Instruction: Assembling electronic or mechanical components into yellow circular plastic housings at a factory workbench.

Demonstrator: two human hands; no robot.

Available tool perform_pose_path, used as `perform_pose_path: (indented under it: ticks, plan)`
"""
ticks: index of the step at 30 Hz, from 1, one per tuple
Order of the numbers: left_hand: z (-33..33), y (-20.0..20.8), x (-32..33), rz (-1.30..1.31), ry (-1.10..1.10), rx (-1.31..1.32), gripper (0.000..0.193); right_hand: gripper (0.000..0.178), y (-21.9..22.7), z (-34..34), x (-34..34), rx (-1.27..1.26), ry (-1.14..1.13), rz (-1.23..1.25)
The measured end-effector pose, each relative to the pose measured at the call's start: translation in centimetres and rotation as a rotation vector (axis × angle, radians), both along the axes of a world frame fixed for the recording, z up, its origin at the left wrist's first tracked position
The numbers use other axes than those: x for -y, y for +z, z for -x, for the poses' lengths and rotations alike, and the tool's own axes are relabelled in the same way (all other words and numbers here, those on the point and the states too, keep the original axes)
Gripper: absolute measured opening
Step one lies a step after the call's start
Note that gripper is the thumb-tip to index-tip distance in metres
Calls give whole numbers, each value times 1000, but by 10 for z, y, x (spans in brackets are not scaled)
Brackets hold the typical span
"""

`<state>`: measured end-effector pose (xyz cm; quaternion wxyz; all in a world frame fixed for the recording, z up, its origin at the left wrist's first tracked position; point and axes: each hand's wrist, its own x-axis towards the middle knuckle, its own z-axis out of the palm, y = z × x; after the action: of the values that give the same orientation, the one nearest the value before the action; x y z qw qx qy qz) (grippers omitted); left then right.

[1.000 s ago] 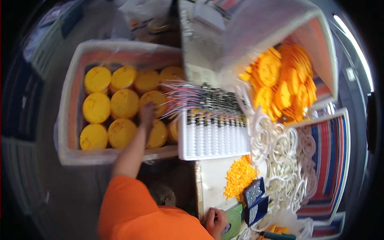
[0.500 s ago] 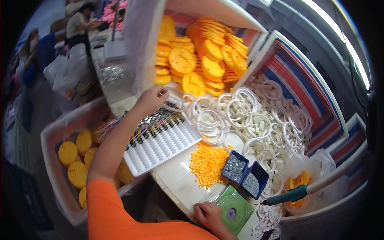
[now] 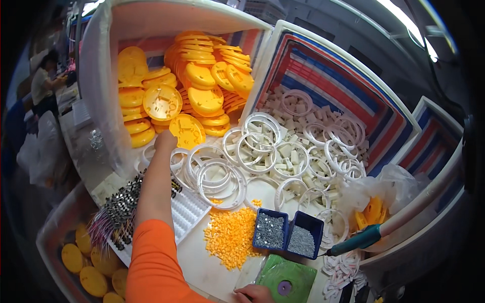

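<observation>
My left arm stretches forward to the yellow bin, and my left hand (image 3: 165, 140) is at its near edge, beside a round yellow plastic cover (image 3: 187, 131). The fingers are hidden behind the hand, so whether they grip the cover cannot be seen. My right hand (image 3: 254, 293) rests at the lower edge of the view, partly cut off, with fingers a little apart and nothing visible in them. Right of it lies a green square fixture (image 3: 286, 281) with a purple round centre.
White rings (image 3: 221, 184) lie between the bins and a pile of small orange parts (image 3: 231, 237). Blue trays (image 3: 305, 235) hold tiny metal pieces. A teal electric screwdriver (image 3: 358, 241) juts in from the right. Wired parts (image 3: 124, 207) cover a white ridged tray (image 3: 189, 212).
My view has swung, so the bins sit further left and the worktable shows more fully. My left hand has moved from above the wired parts to the yellow covers. My right hand stays near the green fixture.
</observation>
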<state>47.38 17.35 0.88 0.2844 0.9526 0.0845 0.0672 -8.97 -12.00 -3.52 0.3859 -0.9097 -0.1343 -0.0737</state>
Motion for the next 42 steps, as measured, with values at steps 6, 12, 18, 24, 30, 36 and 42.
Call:
perform_pose_path:
  ticks: [6, 12, 18, 24, 30, 36, 42]
  plan:
    - [-6, 39, 6, 127, 147, 151, 33, 9, -8, -4, 3, -12, 12, -112]
    - [40, 145, -18, -121, 91, 789, 27, 7, -1, -7, 0, 14, 54, -152]
    - [173, 215, 54, -54, -890, 908, 16, 31, -11, -9, 22, -583, -226, -831]
    - [350, 106, 183, -159, -1912, 317, 25, 47, 35, 5, 60, -379, -34, -1036]
    - [373, 62, 239, 8, -1903, 502, 16, 23, 41, 73, 96, -431, -573, -757]
    - [280, 45, 291, 60, -1264, 550, 14, 32, 34, 130, 113, -590, -868, -807]
    - [210, 5, 382, -498, -1104, 488, 12, 47, 58, 133, 128, -706, -530, -138]
